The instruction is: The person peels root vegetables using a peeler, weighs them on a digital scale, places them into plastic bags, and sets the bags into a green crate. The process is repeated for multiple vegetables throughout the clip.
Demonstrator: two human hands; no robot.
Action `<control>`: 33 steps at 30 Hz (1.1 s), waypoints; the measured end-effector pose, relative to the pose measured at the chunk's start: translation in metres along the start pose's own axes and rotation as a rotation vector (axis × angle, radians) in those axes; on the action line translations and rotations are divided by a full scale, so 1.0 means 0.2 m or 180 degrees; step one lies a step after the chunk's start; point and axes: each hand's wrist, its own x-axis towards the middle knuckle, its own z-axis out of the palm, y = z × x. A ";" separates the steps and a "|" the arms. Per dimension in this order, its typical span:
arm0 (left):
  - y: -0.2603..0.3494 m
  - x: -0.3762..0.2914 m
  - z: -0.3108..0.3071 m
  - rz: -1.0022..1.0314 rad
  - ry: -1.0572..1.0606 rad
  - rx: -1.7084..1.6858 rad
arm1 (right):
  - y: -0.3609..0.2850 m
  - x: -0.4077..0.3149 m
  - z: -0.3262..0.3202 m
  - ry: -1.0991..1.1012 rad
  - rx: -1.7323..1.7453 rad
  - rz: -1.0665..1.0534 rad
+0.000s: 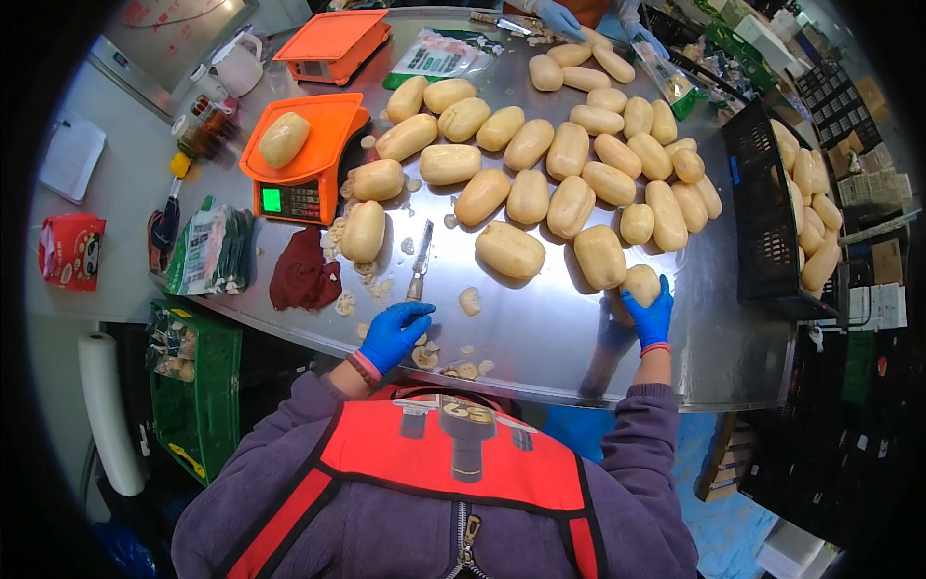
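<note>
My right hand [651,315], in a blue glove, grips a peeled lotus root segment [642,282] at the near right of the steel table. My left hand [394,336], also gloved in blue, is by the wooden handle of a knife [420,264], whose blade points away from me. Its fingers cover the handle's near end, so whether they grip it is unclear. Beyond both hands lie many pale lotus root segments [510,250]. Lotus root slices and trimmings [425,357] are scattered around my left hand.
An orange digital scale [307,130] bears one lotus root segment [284,140]; another orange scale [333,40] stands behind. A dark red cloth [306,271] and printed bags [213,250] lie left. A black crate [767,217] holds lotus roots at right. Another person's gloved hand [561,18] is across the table [550,347].
</note>
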 end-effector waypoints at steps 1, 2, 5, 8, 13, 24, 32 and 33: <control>-0.01 -0.01 -0.03 0.0036 -0.0007 -0.0012 | 0.00 -0.04 0.03 0.0027 -0.0067 0.0043; -0.02 -0.03 -0.06 0.0069 -0.0011 -0.0025 | 0.01 -0.08 0.06 0.0107 -0.0136 0.0034; -0.07 -0.09 -0.20 0.0318 0.0053 0.0140 | -0.08 -0.23 0.13 0.0221 -0.0148 -0.0017; -0.15 -0.16 -0.36 0.0508 0.0088 0.0215 | -0.11 -0.35 0.19 0.0244 0.0261 0.0037; -0.31 -0.27 -0.70 0.0829 0.0395 -0.0093 | -0.19 -0.48 0.25 0.0651 0.2049 0.0967; -0.61 -0.62 -1.19 0.0338 0.0969 -0.0751 | -1.51 -1.00 0.78 -0.1290 0.5878 0.1505; -0.70 -0.82 -1.25 0.0213 0.1399 -0.0286 | -1.92 -1.10 1.10 -0.2764 0.5997 0.2240; -0.69 -0.82 -1.24 0.0210 0.1413 -0.0144 | -1.93 -1.09 1.11 -0.2850 0.6051 0.2329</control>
